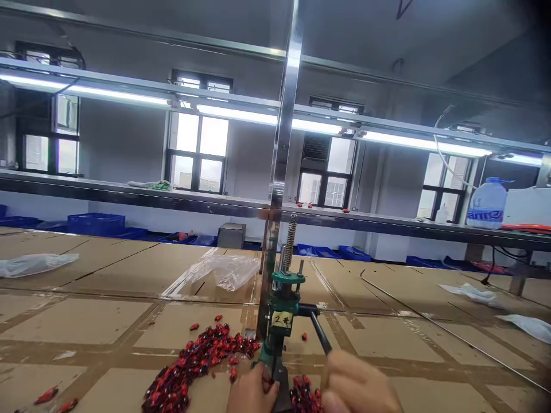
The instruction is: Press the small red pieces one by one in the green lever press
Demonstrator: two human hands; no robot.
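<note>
A green hand press (282, 304) with a spring on top and a "2#" label stands upright on the cardboard-covered bench. My right hand (359, 384) is wrapped round the black lever (322, 332) at the press's right side; it is slightly blurred. At the foot of the press, my left hand (253, 390) pinches a small red part (267, 376) under the ram, mostly hidden by the fingers. A big heap of small red-and-dark parts (193, 361) lies to the left of the press. Another pile of red parts (305, 393) sits between the press base and my right hand.
A metal post (282, 126) rises behind the press to a shelf rail (206, 203). Clear plastic bags (232, 272) and a long thin rod (430, 315) lie on the cardboard bench top (387, 344). A water jug (486, 203) stands on the shelf; blue bins (97, 222) line the back.
</note>
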